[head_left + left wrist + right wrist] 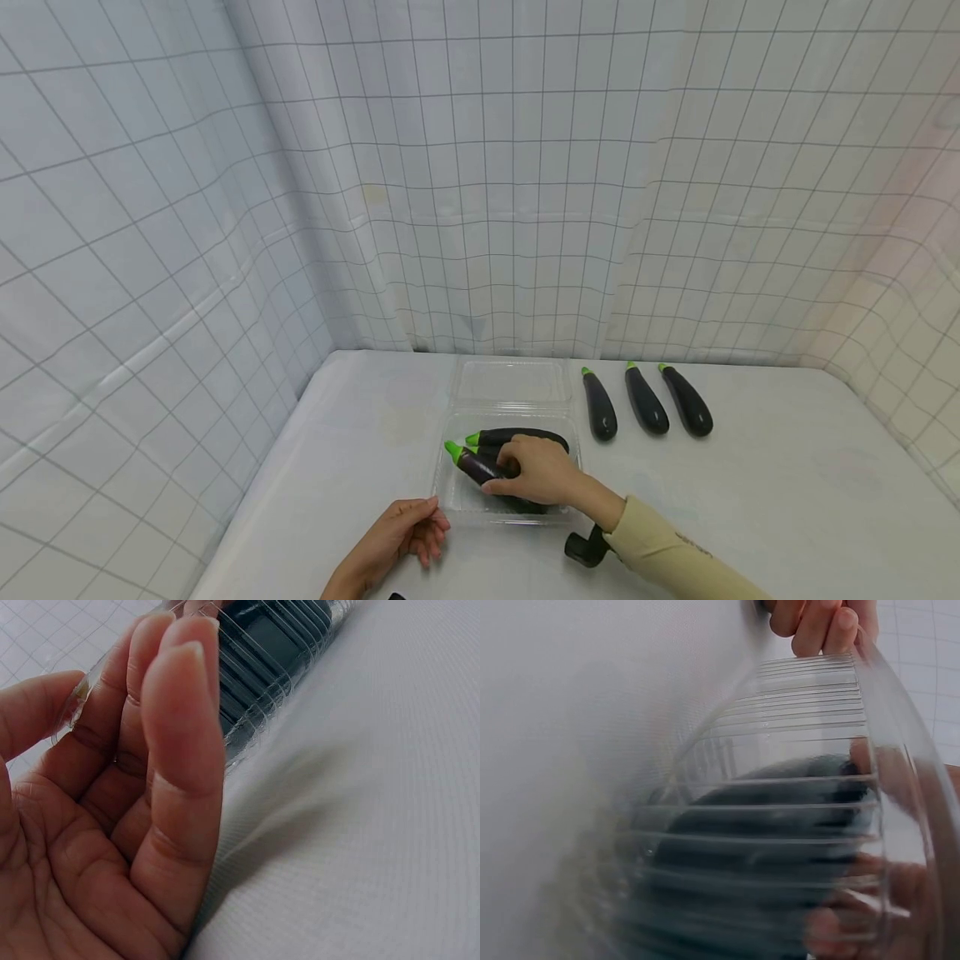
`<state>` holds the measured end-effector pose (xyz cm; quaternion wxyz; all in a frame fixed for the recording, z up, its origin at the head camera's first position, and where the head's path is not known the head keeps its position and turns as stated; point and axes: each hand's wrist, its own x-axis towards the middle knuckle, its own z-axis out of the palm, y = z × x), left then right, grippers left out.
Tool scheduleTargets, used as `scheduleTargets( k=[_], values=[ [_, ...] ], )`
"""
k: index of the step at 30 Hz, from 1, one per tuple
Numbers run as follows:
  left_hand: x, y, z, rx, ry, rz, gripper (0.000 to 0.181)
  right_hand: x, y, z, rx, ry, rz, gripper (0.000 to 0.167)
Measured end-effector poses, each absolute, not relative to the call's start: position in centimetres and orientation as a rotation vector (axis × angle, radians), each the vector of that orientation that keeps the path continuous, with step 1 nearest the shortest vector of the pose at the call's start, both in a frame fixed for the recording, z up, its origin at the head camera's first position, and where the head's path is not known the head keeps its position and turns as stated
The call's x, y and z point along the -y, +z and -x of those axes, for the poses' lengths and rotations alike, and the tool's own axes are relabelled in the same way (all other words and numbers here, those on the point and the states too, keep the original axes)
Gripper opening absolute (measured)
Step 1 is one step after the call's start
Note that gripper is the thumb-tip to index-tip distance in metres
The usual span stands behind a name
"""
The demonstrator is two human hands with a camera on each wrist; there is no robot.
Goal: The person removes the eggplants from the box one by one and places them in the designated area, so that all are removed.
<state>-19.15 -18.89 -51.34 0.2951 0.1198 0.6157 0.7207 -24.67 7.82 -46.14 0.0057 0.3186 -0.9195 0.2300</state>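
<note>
A clear plastic clamshell box [510, 518] lies with its lid [512, 382] folded back. Inside it are dark eggplants with green stems. My right hand [543, 471] reaches into the box from above and grips the front eggplant [476, 468], which lies slantwise. Behind that one rests another eggplant [498, 436], and a further one is mostly hidden under the hand. At the box's front left corner, my left hand [397, 533] pinches the clear rim between thumb and forefinger; its other fingers [184, 712] are loosely bent. Through the ribbed box wall, the right wrist view shows dark eggplant [735, 862].
Right of the lid, three more eggplants lie in a row on the white tablecloth: a left one [602, 408], a middle one [647, 402] and a right one [687, 403]. White checked curtains [510, 208] stand behind and at both sides. A black wrist device [585, 548] hangs under the right wrist.
</note>
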Motion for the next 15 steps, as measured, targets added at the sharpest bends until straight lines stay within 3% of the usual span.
scheduleTargets(
  k=[15],
  values=[
    [18.91,-51.43,19.22,-1.625,1.927,-0.33,0.042,-7.89,-46.34,24.37,2.837,0.837,-0.958,0.044]
  ],
)
